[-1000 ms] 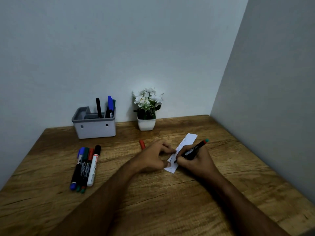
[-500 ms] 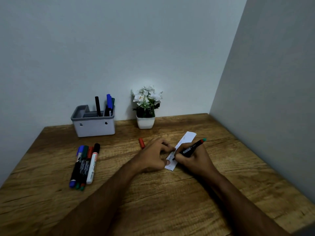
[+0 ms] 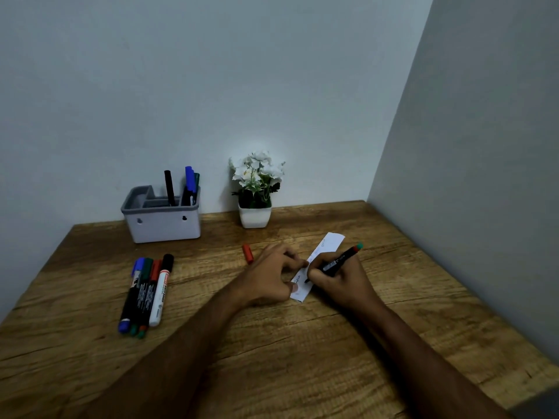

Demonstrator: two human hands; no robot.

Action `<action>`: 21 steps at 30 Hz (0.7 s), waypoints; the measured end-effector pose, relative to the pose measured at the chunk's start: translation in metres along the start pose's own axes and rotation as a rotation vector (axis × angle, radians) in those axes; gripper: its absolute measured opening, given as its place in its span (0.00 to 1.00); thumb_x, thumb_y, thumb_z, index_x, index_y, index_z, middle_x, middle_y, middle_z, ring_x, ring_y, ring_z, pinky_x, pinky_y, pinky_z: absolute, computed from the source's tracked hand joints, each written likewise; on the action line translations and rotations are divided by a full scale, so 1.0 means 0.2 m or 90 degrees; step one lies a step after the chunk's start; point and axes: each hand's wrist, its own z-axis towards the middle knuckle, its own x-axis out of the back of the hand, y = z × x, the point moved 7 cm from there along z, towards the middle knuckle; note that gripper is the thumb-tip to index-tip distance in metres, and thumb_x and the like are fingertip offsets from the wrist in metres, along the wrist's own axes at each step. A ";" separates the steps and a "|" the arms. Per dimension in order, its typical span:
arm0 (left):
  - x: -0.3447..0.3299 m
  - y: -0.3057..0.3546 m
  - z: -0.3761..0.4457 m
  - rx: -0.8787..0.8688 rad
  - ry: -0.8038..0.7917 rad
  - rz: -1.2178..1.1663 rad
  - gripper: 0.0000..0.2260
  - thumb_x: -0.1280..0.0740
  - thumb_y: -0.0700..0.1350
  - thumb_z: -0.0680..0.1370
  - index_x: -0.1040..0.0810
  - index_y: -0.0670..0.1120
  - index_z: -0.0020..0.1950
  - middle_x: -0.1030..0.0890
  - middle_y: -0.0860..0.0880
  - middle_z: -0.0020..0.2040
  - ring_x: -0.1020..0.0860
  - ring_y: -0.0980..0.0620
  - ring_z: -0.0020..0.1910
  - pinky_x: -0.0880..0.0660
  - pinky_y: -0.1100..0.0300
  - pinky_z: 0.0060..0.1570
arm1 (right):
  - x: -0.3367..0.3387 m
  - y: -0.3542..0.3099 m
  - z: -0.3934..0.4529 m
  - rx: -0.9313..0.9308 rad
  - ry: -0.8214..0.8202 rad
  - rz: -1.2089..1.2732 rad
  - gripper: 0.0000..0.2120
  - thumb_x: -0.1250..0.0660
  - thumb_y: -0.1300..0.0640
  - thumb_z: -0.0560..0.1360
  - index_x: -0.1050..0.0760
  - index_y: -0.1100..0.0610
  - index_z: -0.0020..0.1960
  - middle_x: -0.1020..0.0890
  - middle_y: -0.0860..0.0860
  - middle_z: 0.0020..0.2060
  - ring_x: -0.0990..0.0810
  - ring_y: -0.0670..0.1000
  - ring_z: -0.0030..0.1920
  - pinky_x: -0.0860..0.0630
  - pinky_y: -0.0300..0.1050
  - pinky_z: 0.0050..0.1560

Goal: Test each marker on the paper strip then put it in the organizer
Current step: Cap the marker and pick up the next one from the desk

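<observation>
My right hand (image 3: 341,281) grips a black marker (image 3: 340,261) with a red and green end, its tip down on the white paper strip (image 3: 328,243). My left hand (image 3: 267,279) rests on the table with thumb and fingertips pressing the strip's left edge; it holds nothing. A red cap (image 3: 247,253) lies on the wood just left of my left hand. Several capped markers (image 3: 146,293) lie side by side at the left. The grey organizer (image 3: 163,225) stands at the back left with three markers upright in it.
A small white pot of white flowers (image 3: 255,192) stands against the back wall, right of the organizer. A grey wall runs close along the table's right edge (image 3: 453,279). The wooden table's left edge (image 3: 39,267) slants toward the back wall.
The marker tip has shifted slightly along the paper strip under my right hand. My left hand stays pressed on the strip. The camera view has drifted a little.
</observation>
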 end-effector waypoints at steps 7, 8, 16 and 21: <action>0.00 0.00 0.00 0.000 -0.005 0.004 0.23 0.27 0.46 0.73 0.23 0.48 0.68 0.31 0.58 0.63 0.35 0.58 0.66 0.32 0.57 0.68 | 0.00 0.02 0.02 -0.020 0.009 -0.011 0.09 0.30 0.68 0.72 0.16 0.58 0.37 0.13 0.48 0.34 0.15 0.42 0.36 0.23 0.33 0.36; 0.00 0.00 0.00 0.001 -0.005 0.004 0.23 0.27 0.46 0.73 0.23 0.48 0.68 0.31 0.58 0.63 0.35 0.58 0.66 0.32 0.57 0.68 | 0.01 0.02 0.02 -0.019 0.013 -0.013 0.09 0.30 0.68 0.72 0.16 0.58 0.37 0.13 0.49 0.35 0.15 0.43 0.37 0.22 0.34 0.37; 0.00 0.01 0.00 -0.005 0.001 0.007 0.21 0.27 0.46 0.73 0.22 0.48 0.67 0.30 0.57 0.64 0.34 0.57 0.65 0.31 0.56 0.66 | 0.01 0.02 0.03 -0.016 0.028 -0.019 0.09 0.30 0.68 0.72 0.17 0.59 0.36 0.14 0.49 0.33 0.16 0.42 0.35 0.23 0.34 0.35; 0.00 0.01 0.00 -0.010 0.002 0.011 0.21 0.27 0.46 0.73 0.22 0.49 0.66 0.30 0.58 0.63 0.34 0.57 0.65 0.32 0.58 0.65 | 0.02 0.03 0.02 -0.031 0.047 -0.007 0.09 0.30 0.68 0.73 0.17 0.59 0.37 0.15 0.48 0.33 0.16 0.41 0.34 0.24 0.33 0.34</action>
